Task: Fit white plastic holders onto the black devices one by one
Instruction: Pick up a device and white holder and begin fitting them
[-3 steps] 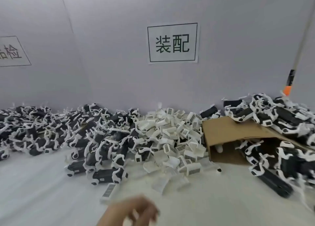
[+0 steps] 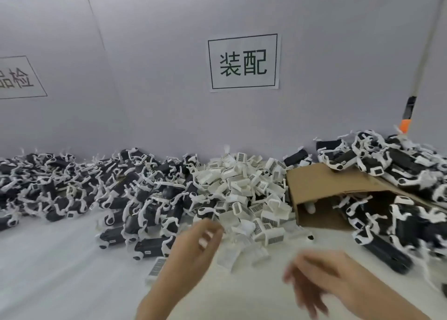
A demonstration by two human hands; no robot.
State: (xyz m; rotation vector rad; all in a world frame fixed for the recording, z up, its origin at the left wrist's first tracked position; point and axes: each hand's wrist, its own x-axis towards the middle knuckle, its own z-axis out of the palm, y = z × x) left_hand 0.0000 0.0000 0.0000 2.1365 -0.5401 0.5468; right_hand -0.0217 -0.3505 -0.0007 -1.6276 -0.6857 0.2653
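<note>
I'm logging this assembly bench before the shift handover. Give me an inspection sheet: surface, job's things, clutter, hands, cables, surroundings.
Surface: white table, bare in the near left part.
Job's things: heap of loose white holders at centre; black devices already wearing holders piled left and right.
Clutter: tipped cardboard box with devices spilling from it; one labelled holder lies apart near the left wrist.
Hands: left hand open, reaching toward the holder heap, holding nothing; right hand blurred, fingers spread, holding nothing.
Cables: nothing seen.
Surroundings: grey partition wall with two paper signs; orange-and-black object at the right corner.
</note>
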